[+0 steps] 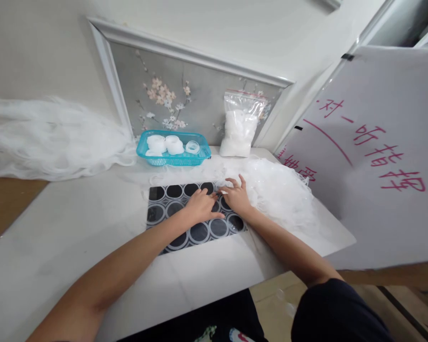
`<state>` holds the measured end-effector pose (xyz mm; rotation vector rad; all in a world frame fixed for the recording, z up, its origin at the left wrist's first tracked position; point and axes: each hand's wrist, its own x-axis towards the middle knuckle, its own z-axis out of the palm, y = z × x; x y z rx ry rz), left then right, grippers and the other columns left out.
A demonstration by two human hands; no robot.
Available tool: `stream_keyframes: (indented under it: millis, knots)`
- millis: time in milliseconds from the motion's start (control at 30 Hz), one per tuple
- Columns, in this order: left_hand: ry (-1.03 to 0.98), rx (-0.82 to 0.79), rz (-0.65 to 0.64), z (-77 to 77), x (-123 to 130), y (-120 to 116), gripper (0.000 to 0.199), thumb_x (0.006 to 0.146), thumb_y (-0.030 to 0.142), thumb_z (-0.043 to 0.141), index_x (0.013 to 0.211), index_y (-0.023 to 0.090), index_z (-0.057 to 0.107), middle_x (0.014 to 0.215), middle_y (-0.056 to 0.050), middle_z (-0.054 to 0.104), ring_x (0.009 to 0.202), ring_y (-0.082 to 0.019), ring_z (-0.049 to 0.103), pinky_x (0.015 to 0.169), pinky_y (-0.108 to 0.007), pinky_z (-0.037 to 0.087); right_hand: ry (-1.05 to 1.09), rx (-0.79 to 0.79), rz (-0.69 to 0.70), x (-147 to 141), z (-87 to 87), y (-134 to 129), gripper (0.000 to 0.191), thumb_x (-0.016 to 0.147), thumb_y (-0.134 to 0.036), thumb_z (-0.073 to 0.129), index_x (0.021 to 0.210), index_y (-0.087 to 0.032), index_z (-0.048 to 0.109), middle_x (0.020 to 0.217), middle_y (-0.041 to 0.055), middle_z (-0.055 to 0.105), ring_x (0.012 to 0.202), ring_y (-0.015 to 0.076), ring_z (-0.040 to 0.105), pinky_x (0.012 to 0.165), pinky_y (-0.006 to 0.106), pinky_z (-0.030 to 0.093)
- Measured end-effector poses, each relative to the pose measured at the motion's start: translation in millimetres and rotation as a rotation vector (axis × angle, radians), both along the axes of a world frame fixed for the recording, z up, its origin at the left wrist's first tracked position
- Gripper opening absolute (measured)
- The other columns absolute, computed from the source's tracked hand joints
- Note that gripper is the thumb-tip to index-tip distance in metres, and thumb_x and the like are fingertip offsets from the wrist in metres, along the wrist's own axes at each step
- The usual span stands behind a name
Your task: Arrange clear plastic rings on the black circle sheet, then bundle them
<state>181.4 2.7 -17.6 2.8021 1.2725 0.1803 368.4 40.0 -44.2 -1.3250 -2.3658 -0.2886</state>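
Both of my hands work close together over a black mat printed with grey circles (pixel 219 228) on the white table. My left hand (pixel 201 206) lies low over the mat's middle, thumb stretched out to the right, fingers apart. Against its fingertips comes my right hand (pixel 237 197), two fingers raised and spread, its lower fingertips drawn together. Whatever sits between those fingertips is too small to make out. Right beside my right hand spreads a loose heap of white, stringy rings or loops (pixel 281 194), with some strands reaching along the mat's back edge.
Behind the mat stands a blue plastic basket (pixel 155 160) holding rolled white bundles and a ring. A clear zip bag (pixel 239 130) of white material leans against the framed floral panel (pixel 203 76). More white strands (pixel 57 137) lie at left. A board with red writing (pixel 378 204) borders the right.
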Motion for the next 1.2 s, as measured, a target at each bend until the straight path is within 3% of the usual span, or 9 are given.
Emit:
stream_keyframes:
  millis: [67,200,333,433,533,667,800,933,1200]
  knots:
    - [0.006,-0.007,0.000,1.9,0.8,1.0,0.063,0.081,0.061,0.060,0.116,0.009,0.065,0.119,-0.016,0.065,0.108,-0.034,0.054,0.088,-0.041,0.039,-0.010,0.036,-0.083,7.6,26.0,23.8,0.027,0.087,-0.015,0.050,0.094,-0.022,0.074,0.082,0.0065,0.075,0.116,0.0269,0.053,0.112,0.054,0.014]
    - [0.016,-0.036,-0.018,8.2,-0.4,4.5,0.064,0.079,0.065,0.059,0.116,0.013,0.066,0.120,-0.015,0.066,0.106,-0.033,0.056,0.087,-0.039,0.042,0.138,0.136,-0.547,39.0,89.2,71.0,0.032,0.093,-0.024,0.043,0.092,-0.012,0.074,0.090,0.0165,0.072,0.112,0.0299,0.052,0.104,0.051,0.025]
    - [-0.006,-0.046,-0.039,18.5,-24.2,3.3,0.065,0.087,0.065,0.047,0.134,0.022,0.055,0.139,-0.010,0.054,0.109,-0.030,0.055,0.088,-0.037,0.043,0.150,0.053,-0.679,61.8,114.5,69.7,0.019,0.082,-0.020,0.059,0.086,-0.009,0.074,0.108,0.0213,0.068,0.119,0.0366,0.047,0.100,0.053,0.029]
    - [-0.055,-0.057,0.064,27.0,-63.0,-7.0,0.060,0.091,0.060,0.044,0.139,0.024,0.049,0.146,-0.009,0.047,0.116,-0.031,0.052,0.093,-0.039,0.041,0.418,-0.058,-0.579,59.4,103.4,43.2,0.019,0.080,-0.023,0.060,0.084,-0.011,0.074,0.127,0.0201,0.060,0.124,0.0379,0.045,0.098,0.051,0.033]
    - [-0.046,-0.137,0.172,32.0,-106.6,-28.6,0.052,0.092,0.055,0.047,0.129,0.021,0.059,0.133,-0.008,0.060,0.105,-0.028,0.058,0.085,-0.036,0.046,0.676,-0.328,-0.381,35.9,78.7,13.7,0.027,0.080,-0.033,0.059,0.071,-0.012,0.073,0.097,0.0161,0.072,0.091,0.0298,0.063,0.077,0.039,0.046]
    - [0.094,-0.055,0.188,27.6,-142.3,-71.6,0.044,0.091,0.051,0.051,0.115,0.018,0.068,0.122,-0.007,0.067,0.100,-0.028,0.060,0.086,-0.039,0.048,0.751,-0.618,-0.118,-24.9,42.7,-16.2,0.030,0.075,-0.043,0.062,0.074,-0.015,0.074,0.068,0.0053,0.071,0.057,0.0173,0.059,0.053,0.028,0.044]
    - [0.196,0.108,0.154,12.6,-148.6,-108.8,0.040,0.095,0.042,0.050,0.117,0.013,0.066,0.123,-0.013,0.066,0.099,-0.027,0.064,0.084,-0.039,0.050,0.836,-0.839,0.133,-92.8,26.1,-33.4,0.034,0.076,-0.048,0.062,0.078,-0.016,0.073,0.064,0.0037,0.067,0.053,0.0126,0.054,0.050,0.025,0.042]
    - [0.212,0.222,0.106,0.3,-146.4,-124.0,0.031,0.097,0.028,0.047,0.113,0.010,0.066,0.117,-0.017,0.068,0.089,-0.025,0.070,0.072,-0.035,0.052,0.830,-0.934,0.343,-140.8,21.8,-45.9,0.028,0.080,-0.041,0.062,0.084,-0.016,0.074,0.066,0.0043,0.068,0.055,0.0126,0.054,0.051,0.025,0.041]
    - [0.286,0.238,0.135,-8.6,-143.4,-131.0,0.039,0.099,0.032,0.041,0.118,0.007,0.065,0.116,-0.022,0.067,0.060,-0.022,0.070,0.050,-0.032,0.049,0.877,-0.890,0.392,-166.8,3.2,-60.5,0.018,0.074,-0.034,0.071,0.075,-0.016,0.070,0.066,0.0030,0.068,0.058,0.0136,0.058,0.052,0.025,0.043]
